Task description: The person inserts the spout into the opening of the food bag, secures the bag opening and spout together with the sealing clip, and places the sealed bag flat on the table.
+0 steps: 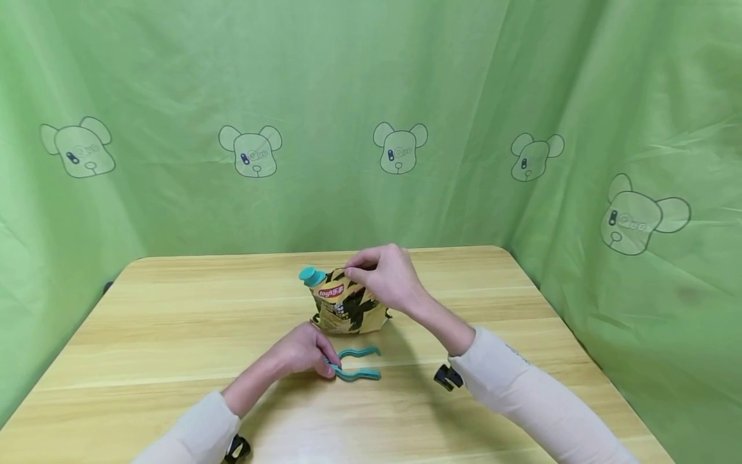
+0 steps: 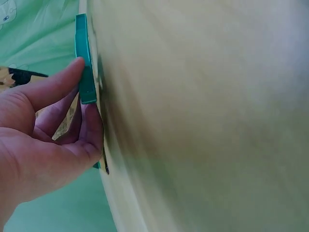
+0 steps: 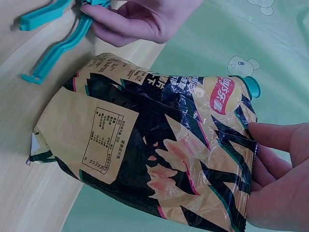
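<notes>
A yellow-and-black printed snack bag [image 1: 348, 316] was held roughly upright on or just above the light wood table [image 1: 174, 309], its top edge pinched by the right hand [image 1: 391, 277]. A teal plastic clip [image 1: 362, 375], its two wavy arms spread, was gripped by the left hand [image 1: 301, 351] in front. The step appeared preparatory; aligning clip and bag seemed called for. A round teal cap [image 1: 311, 276] was seen at the bag's upper corner; its contents were hidden.

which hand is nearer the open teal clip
Left: the left hand holds the teal clip; the right hand is farther off, pinching the bag by its top edge.
</notes>
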A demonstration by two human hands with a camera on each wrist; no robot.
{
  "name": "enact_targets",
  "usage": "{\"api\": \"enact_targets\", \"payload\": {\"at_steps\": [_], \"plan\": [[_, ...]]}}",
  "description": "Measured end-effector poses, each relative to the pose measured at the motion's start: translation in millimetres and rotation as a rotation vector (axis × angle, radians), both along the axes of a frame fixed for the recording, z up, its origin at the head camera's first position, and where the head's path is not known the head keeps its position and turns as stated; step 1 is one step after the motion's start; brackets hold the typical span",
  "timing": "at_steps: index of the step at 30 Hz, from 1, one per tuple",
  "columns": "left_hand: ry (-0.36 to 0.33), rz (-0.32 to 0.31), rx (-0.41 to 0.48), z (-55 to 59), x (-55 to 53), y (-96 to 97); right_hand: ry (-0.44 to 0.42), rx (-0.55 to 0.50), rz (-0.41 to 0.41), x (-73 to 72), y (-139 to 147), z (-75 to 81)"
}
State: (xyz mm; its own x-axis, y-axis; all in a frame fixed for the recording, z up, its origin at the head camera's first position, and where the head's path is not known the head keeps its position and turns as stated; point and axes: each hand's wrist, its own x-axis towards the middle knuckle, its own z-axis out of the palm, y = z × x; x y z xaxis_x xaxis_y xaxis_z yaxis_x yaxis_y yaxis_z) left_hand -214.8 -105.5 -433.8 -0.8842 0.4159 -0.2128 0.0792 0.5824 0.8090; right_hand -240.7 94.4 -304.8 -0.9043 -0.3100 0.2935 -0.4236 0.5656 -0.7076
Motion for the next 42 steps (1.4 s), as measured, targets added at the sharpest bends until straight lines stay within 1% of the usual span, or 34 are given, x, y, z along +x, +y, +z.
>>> {"api": "enact_targets", "payload": {"at_steps": [5, 11, 15, 19, 23, 28, 36, 42], "plan": [[0.003, -0.023, 0.057, 5.9, -3.0, -6.3, 0.005, 0.002, 0.000, -0.8, 0, 0.4], [0.013, -0.043, 0.079, 14.2, -5.4, -12.4, 0.010, 0.005, 0.004, 0.1, 1, 0.4], [0.001, -0.060, 0.103, 22.2, -6.7, -18.8, 0.010, 0.002, 0.010, 0.9, 1, -0.3], [0.001, -0.097, 0.129, 32.0, -8.8, -29.2, 0.011, -0.001, 0.011, 1.2, 2, -0.5], [0.006, -0.123, 0.126, 42.6, -10.3, -42.4, 0.017, 0.000, 0.010, 0.6, 2, -0.3], [0.011, -0.104, 0.097, 55.9, -13.5, -60.0, 0.014, -0.002, 0.008, -0.1, 1, -0.1], [0.061, -0.060, 0.070, 80.6, -17.8, -92.1, -0.005, 0.002, 0.011, 0.0, -1, 0.0], [0.084, -0.027, 0.070, 92.5, -19.7, -109.6, -0.006, 0.009, 0.007, -0.7, -2, 0.2]]}}
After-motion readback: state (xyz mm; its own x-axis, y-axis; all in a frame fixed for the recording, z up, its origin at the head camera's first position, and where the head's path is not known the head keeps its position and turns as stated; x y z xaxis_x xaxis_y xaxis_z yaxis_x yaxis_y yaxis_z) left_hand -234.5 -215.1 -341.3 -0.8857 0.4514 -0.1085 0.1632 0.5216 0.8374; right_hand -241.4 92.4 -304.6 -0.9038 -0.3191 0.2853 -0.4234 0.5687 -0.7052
